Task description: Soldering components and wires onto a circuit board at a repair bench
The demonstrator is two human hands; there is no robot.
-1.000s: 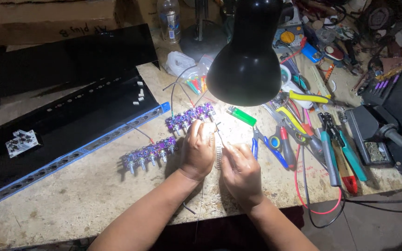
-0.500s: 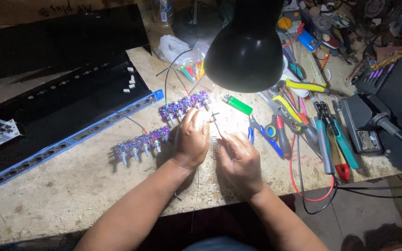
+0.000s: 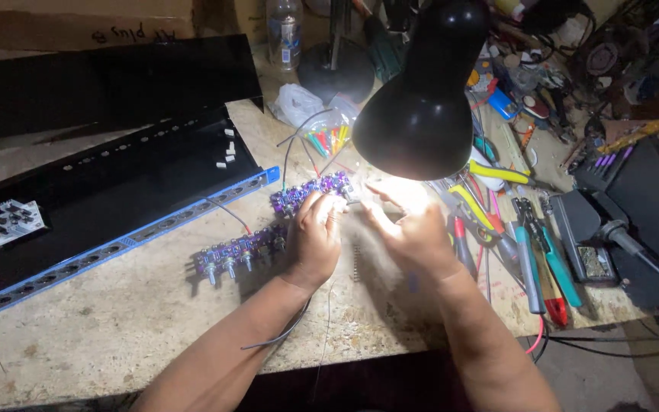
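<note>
- cluttered workshop counter [image 3: 101, 328], rough and pale, lit by a black desk lamp [image 3: 421, 99] that hangs low over the work and throws strong glare there.
- left hand [image 3: 313, 243] rests on the counter, fingers curled, the tips pressed onto the right end of a purple circuit board [image 3: 268, 229] with a row of knobs; the board lies flat, slanting from lower left to upper right, just in front of a long black panel with a blue edge [image 3: 116, 244].
- right hand [image 3: 417, 233] is just beside the board's end, under the lamp; its fingers look half spread, but glare washes them out and i cannot tell if they pinch a small part or wire.
- a thin wire [image 3: 284, 336] runs below the left wrist; a small comb-like strip, maybe pin headers [image 3: 356, 259], lies between the two hands.
- pliers and cutters [image 3: 532, 252] lie to the right, near the right hand, and a bag of coloured parts [image 3: 326, 137] sits behind the board.
- to do this well, i think the left hand should keep the board steady with flat pressure, not on the knobs.
- the right hand should work slowly with its wrist on the counter, because the part is tiny.
- the head should shift a little so the glare does not hide the joint.
- the loose wire should stay away from the sleeve side, so it does not pull the board.
</note>
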